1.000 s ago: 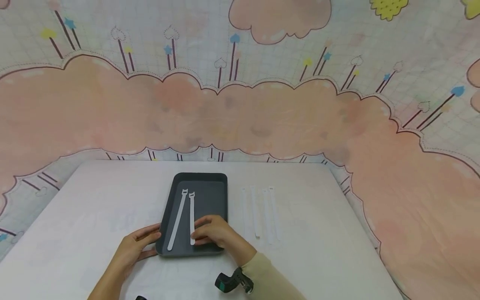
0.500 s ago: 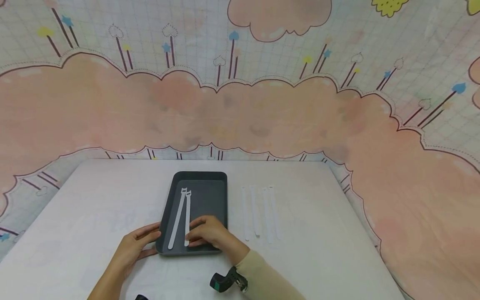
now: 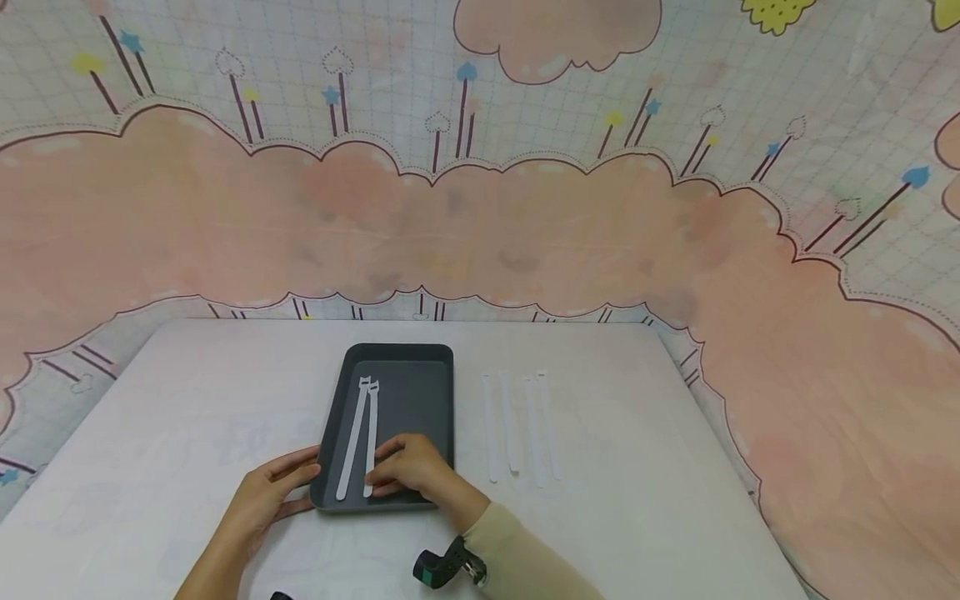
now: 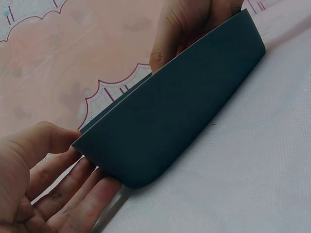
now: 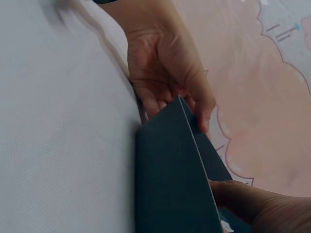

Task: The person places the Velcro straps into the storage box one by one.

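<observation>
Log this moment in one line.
left hand: holds tray by left rim; right hand: holds near end of right strap, inside tray; left strap: beside it; four strips: on table, right of tray

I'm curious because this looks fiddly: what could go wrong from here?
At the head end, the strip in the right fingers touches or nearly touches its neighbour, so they might snag. The left fingers hold only one side of the tray, so a bump could shift it. The four strips beside it are white on a white table, so one might be overlooked.
</observation>
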A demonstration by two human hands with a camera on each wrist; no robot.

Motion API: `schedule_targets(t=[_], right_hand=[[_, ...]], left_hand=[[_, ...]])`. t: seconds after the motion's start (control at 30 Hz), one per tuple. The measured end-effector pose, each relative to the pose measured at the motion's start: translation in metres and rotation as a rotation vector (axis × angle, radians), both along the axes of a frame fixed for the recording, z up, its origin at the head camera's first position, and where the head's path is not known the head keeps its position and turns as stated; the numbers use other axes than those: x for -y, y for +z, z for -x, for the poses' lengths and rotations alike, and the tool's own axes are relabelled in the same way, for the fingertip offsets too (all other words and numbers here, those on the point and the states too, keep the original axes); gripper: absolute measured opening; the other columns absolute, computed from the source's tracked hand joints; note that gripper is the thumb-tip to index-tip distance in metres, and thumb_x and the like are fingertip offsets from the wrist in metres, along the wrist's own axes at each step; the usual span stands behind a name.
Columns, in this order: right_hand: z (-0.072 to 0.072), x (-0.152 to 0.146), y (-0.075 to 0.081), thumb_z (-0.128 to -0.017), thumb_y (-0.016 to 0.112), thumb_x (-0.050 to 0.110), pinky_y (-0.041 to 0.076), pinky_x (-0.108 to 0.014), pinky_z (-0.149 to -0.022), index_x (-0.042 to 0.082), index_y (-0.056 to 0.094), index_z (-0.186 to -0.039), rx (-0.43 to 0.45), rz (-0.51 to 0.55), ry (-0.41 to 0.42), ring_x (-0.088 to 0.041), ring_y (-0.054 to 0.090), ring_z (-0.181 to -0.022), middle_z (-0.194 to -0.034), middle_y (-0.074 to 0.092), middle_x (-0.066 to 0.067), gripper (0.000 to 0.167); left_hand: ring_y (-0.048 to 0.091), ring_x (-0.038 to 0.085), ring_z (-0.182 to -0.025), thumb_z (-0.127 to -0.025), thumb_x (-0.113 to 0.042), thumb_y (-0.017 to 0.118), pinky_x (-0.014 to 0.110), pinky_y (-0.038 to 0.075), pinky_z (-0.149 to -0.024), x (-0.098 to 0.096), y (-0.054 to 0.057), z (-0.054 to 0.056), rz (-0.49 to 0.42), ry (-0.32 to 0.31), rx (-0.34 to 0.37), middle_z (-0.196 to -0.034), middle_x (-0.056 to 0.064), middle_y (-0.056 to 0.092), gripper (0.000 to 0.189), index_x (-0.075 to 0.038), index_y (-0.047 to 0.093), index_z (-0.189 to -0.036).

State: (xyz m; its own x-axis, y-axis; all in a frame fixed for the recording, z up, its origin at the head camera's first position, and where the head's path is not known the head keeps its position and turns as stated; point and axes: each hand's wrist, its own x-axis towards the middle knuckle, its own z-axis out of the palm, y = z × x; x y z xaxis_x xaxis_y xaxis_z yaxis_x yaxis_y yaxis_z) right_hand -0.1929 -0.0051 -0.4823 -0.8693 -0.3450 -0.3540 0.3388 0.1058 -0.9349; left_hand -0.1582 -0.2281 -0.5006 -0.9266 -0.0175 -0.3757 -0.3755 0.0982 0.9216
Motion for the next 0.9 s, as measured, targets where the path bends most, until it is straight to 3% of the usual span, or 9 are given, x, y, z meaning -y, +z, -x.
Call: schedule_targets(t=[0.23, 0.63, 0.9], right_hand=[[0.0012, 0.0058, -0.002, -0.076, 0.076, -0.013, 0.061, -0.029, -0.055, 0.0, 0.063, -0.095, -0.029, -0.051, -0.029, -0.015, 0.068, -0.055, -0.073, 0.072, -0.016, 0.027], [-0.0023, 0.0082, 0.0031, -0.074, 0.077, -0.014, 0.06, -0.029, -0.053, 0.0, 0.062, -0.095, -0.057, -0.116, -0.035, -0.014, 0.066, -0.053, -0.07, 0.071, -0.013, 0.029], [-0.0018, 0.0081, -0.0007, -0.072, 0.079, -0.013, 0.06, -0.029, -0.051, 0.001, 0.063, -0.092, -0.072, -0.135, -0.036, -0.022, 0.069, -0.055, -0.068, 0.07, -0.013, 0.029]], left_hand=[[0.065, 0.0, -0.093, -0.092, -0.028, 0.071, 0.034, 0.061, -0.082, 0.0005, -0.0001, 0.0006, 0.003, 0.001, 0.0, -0.133, 0.009, 0.061, 0.063, 0.001, 0.048, -0.143], [0.064, -0.002, -0.093, -0.092, -0.029, 0.071, 0.034, 0.061, -0.082, 0.0008, 0.001, 0.0007, 0.006, -0.002, 0.003, -0.136, 0.01, 0.059, 0.063, 0.001, 0.048, -0.143], [0.065, -0.001, -0.093, -0.092, -0.029, 0.071, 0.034, 0.061, -0.081, 0.001, 0.0, 0.0013, 0.008, -0.002, 0.0, -0.134, 0.011, 0.06, 0.064, 0.002, 0.047, -0.143]])
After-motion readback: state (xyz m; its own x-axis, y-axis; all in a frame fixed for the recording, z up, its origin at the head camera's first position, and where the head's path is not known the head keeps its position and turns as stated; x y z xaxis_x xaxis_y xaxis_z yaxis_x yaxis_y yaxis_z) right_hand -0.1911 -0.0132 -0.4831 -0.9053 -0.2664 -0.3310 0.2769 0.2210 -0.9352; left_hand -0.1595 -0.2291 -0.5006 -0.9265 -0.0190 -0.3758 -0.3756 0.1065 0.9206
